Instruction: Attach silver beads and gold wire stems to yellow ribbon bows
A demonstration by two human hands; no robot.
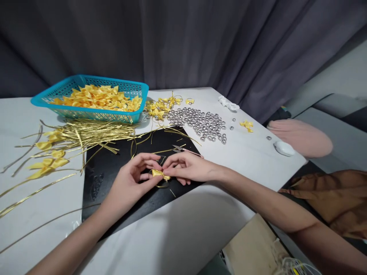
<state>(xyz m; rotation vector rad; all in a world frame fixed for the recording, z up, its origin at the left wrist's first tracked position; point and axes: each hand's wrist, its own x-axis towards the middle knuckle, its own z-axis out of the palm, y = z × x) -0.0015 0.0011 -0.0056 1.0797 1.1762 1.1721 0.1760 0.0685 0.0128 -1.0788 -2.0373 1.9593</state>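
Between my two hands is a small yellow ribbon bow [157,173], held just above a black mat [100,206]. My left hand [133,177] pinches its left side between thumb and fingers. From the other side, the thumb and fingertips of my right hand [186,166] close on its middle. A thin gold wire loop [163,186] shows beneath the bow; whether it is attached is hard to tell. Behind my right hand lies a pair of scissors [183,149], its blades pointing left and its handles partly hidden.
A turquoise basket [91,111] of yellow ribbon bows stands at the back left. Gold twist ties [97,131] lie before it. Silver beads [205,123] are heaped right of centre. Finished-looking bows [157,109], white tissue [228,103] and a white computer mouse [283,148] are on the table.
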